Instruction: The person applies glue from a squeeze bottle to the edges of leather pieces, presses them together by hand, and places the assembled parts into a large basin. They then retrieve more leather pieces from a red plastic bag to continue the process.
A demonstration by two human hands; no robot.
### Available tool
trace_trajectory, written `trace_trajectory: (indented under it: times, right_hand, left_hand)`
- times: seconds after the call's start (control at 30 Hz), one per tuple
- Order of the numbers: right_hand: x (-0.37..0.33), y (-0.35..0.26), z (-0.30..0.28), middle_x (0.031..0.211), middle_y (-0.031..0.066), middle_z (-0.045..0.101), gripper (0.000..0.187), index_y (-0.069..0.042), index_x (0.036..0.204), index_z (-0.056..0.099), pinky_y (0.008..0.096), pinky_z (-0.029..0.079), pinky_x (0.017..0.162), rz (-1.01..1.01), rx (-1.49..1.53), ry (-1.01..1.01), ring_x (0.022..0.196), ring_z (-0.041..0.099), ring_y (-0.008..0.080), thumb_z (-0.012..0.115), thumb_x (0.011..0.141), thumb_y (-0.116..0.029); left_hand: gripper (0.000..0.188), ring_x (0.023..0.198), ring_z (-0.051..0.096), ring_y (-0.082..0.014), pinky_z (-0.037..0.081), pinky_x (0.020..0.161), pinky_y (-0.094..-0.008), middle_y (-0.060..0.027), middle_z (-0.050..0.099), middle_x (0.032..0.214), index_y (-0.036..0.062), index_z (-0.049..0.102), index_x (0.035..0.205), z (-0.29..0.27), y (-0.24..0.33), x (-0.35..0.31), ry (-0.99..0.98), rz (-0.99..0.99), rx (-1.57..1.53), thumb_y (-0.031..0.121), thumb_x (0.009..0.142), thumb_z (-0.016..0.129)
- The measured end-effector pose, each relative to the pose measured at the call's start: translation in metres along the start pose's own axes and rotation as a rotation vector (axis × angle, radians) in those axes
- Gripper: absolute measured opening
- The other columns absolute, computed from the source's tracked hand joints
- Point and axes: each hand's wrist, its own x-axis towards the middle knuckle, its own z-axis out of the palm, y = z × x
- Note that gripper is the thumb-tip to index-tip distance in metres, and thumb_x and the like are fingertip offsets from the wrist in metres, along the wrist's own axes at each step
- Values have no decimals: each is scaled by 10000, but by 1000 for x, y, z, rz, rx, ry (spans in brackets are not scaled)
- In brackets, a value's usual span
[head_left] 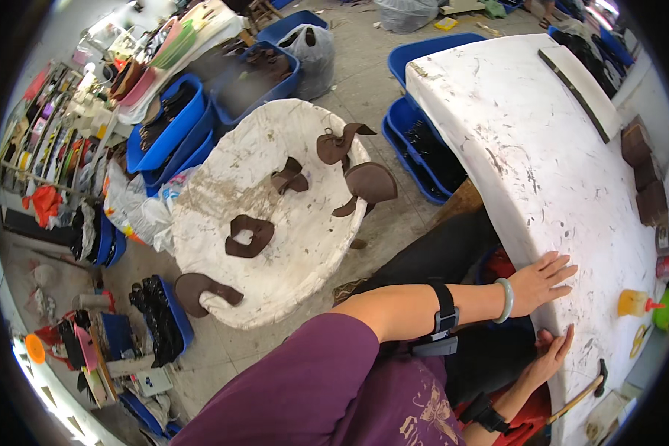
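Observation:
My left hand [541, 285], with a pale bangle [506, 300] at the wrist, lies flat on the white worktable [528, 171], fingers spread and holding nothing. Beside the near edge of that table is my right hand [548, 362], its fingers stretched out and the thumb apart. Nothing shows in its grasp, though part of the palm is hidden. Closest to the right hand is a hammer [577, 398] with a wooden handle and dark head, lying on the table. Farther along stands a yellow bottle [632, 303] with a red tip.
Brown curved leather-like pieces [372, 183] lie on a round white table [275, 297] to the left, some overhanging its rim. Blue bins [256, 78] hold dark pieces. Stacked brown pieces [647, 178] and a pale board [583, 89] are on the worktable's far side.

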Motion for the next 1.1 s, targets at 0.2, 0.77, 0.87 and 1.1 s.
trace_trajectory:
  times: [0.2,0.77,0.87,1.1]
  right_hand:
    - [-3,-5,9,772,59,621,399,-118,1356,406,209,422,629,-8,-116,70,689,557,96,421,983,-260]
    - [-26,15,2,779,59,621,527,-167,1415,323,243,472,641,-118,-307,134,665,560,102,494,924,-86]
    - [-25,13,14,756,100,639,523,-138,1389,372,273,493,667,-153,-374,140,692,599,112,522,890,-95]
    - [-52,16,-5,803,121,666,508,-143,1349,437,262,497,667,-178,-333,185,702,639,126,568,864,-69]
  left_hand:
    - [515,1371,187,-328,81,1123,-458,-168,239,1471,59,366,1365,1,8,-17,-24,-21,154,221,878,412]
    - [521,1356,238,-340,166,1123,-427,-221,282,1437,-44,343,1341,-11,20,-10,-167,52,174,139,855,386]
    - [457,1285,360,-363,244,1091,-444,-249,405,1345,-72,438,1246,-6,3,-5,-24,35,-181,64,809,419]
    - [844,1343,254,-346,218,1105,-437,-218,260,1442,52,334,1367,1,-4,37,-257,152,170,155,648,764]
